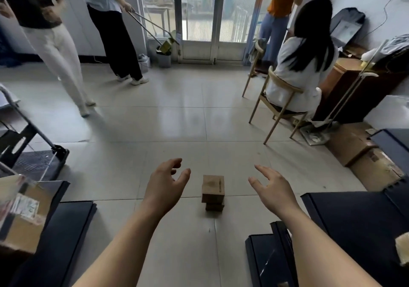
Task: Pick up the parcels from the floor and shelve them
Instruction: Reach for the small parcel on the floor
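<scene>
A small stack of brown cardboard parcels (213, 188) stands on the tiled floor in the lower middle of the head view, a larger box on top of a smaller one. My left hand (165, 186) hovers to the left of the stack, fingers spread, holding nothing. On the stack's right, my right hand (272, 188) is also spread and holds nothing. Both hands are apart from the parcels. A taped cardboard parcel (21, 211) sits at the far left edge.
Dark flat panels (66, 231) lie at the lower left, and more dark panels (354, 227) at the lower right. A platform trolley (37, 160) stands left. A person sits on a wooden chair (276, 103) at right. Other people stand at the back, one with a broom. Flattened cardboard (363, 158) lies right.
</scene>
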{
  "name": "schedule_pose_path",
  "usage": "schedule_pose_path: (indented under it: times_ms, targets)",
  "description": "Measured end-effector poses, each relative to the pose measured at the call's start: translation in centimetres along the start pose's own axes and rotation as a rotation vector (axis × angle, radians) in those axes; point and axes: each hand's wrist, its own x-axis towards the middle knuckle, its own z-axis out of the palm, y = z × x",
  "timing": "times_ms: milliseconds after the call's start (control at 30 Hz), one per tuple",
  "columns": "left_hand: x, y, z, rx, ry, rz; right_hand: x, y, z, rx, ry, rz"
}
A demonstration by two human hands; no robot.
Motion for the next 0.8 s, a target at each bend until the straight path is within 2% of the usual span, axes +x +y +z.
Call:
schedule_pose_path:
  times_ms: [500,800]
  targets:
    - [21.6,-5.4,5.5,-0.011,-0.202,-0.091,17.0,-1.5,6.6,0.067,0.058,0.183]
    - [30.6,-10.8,12.5,0.009,-0.290,-0.113,25.3,2.9,12.4,0.111,0.084,0.300]
